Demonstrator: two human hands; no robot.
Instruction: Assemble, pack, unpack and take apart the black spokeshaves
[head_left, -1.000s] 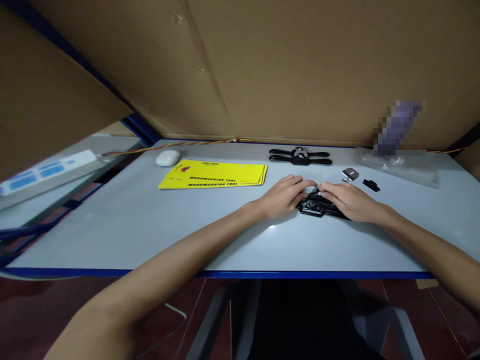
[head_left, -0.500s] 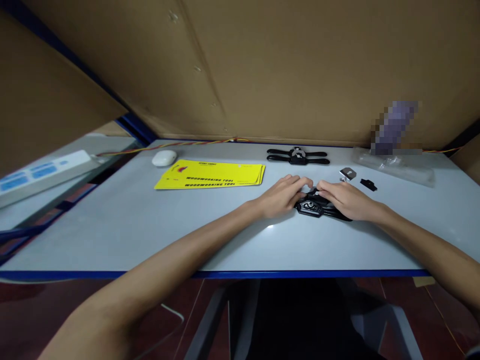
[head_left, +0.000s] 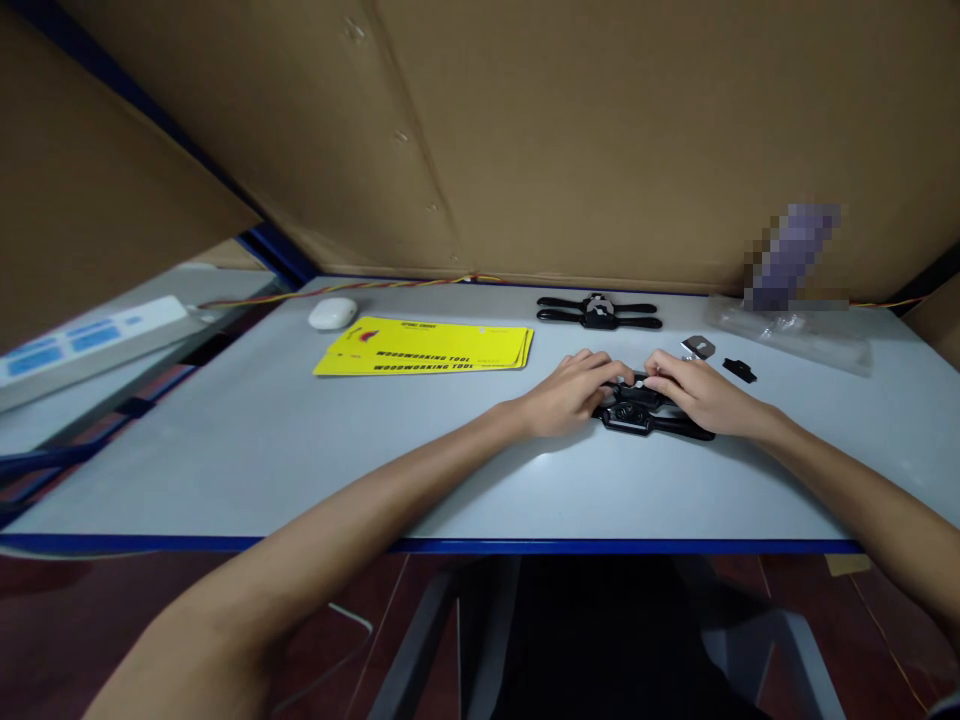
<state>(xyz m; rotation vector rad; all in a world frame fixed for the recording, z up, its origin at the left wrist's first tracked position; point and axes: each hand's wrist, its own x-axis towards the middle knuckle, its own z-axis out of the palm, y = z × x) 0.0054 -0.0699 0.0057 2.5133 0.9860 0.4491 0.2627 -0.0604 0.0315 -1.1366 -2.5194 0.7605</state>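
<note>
Two black spokeshave bodies lie side by side on the table under my hands. The nearer spokeshave (head_left: 628, 418) is flat, its right handle showing below my right hand. My left hand (head_left: 571, 396) is closed around the left end of the farther spokeshave (head_left: 642, 394). With thumb and forefinger closed, my right hand (head_left: 701, 393) pinches at that body's middle, by a small bright spot; anything tiny between the fingertips is hidden. Just beyond the right hand lie a silver blade (head_left: 698, 346) and a small black cap plate (head_left: 739, 370).
Two more black spokeshaves (head_left: 598, 312) lie near the back panel. Yellow printed cards (head_left: 427, 346) and a white case (head_left: 332, 313) are to the left. A clear plastic bag (head_left: 817, 345) lies back right, by a blurred-out purple object. A power strip (head_left: 97, 340) sits far left.
The right fingertips have shifted slightly at the farther spokeshave, showing more of its body. The nearer spokeshave appears slightly farther right. The view has moved a little.
</note>
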